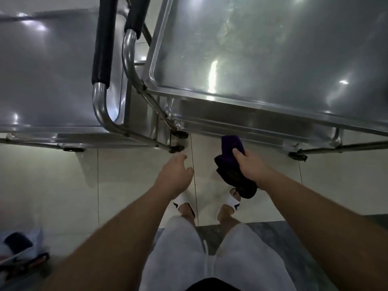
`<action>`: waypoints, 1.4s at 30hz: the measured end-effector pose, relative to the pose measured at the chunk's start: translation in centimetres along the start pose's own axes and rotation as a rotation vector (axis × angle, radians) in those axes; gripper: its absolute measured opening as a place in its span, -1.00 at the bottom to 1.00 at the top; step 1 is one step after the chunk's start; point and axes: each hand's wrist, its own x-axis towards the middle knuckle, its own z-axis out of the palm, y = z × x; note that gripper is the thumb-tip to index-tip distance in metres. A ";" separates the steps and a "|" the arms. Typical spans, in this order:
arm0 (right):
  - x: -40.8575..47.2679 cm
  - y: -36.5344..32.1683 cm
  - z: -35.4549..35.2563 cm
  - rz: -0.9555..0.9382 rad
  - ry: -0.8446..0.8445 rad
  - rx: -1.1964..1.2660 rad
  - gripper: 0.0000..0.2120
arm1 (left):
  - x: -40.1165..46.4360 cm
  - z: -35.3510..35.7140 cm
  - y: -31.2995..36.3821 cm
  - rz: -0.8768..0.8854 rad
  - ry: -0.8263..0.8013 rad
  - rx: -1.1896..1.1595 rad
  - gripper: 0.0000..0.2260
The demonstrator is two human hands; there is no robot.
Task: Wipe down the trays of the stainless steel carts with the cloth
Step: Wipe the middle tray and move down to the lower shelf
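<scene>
Cloth, dark purple and bunched, hangs in the right hand, its long axis running from the cart edge back toward the person's feet. Fingers curl around its middle. It sits just below the right cart's top tray, near the lower tray rim. The left hand hovers loosely curled, holding nothing, beside the left cart's tray.
</scene>
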 end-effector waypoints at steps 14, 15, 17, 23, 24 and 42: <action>16.7 1.5 7.6 -0.006 0.131 0.255 -0.63 | 18.9 2.1 -6.0 -0.036 0.253 -0.235 -0.74; 18.0 1.1 7.9 -0.045 0.153 0.254 -0.63 | 20.3 2.2 -6.3 -0.039 0.300 -0.281 -0.76; 20.6 0.2 8.5 -0.126 0.185 0.260 -0.63 | 23.0 2.5 -7.0 -0.033 0.408 -0.368 -0.78; 26.8 -3.2 8.6 -0.313 0.269 0.186 -0.48 | 30.9 4.4 -9.8 -0.071 0.742 -0.573 -0.49; 27.6 -3.4 8.4 -0.357 0.293 0.153 -0.48 | 31.9 4.7 -10.1 -0.069 0.769 -0.633 -0.37; 35.0 -4.8 12.8 -0.767 0.539 -0.139 -0.65 | 36.2 0.1 -8.7 0.267 0.973 -1.144 -0.96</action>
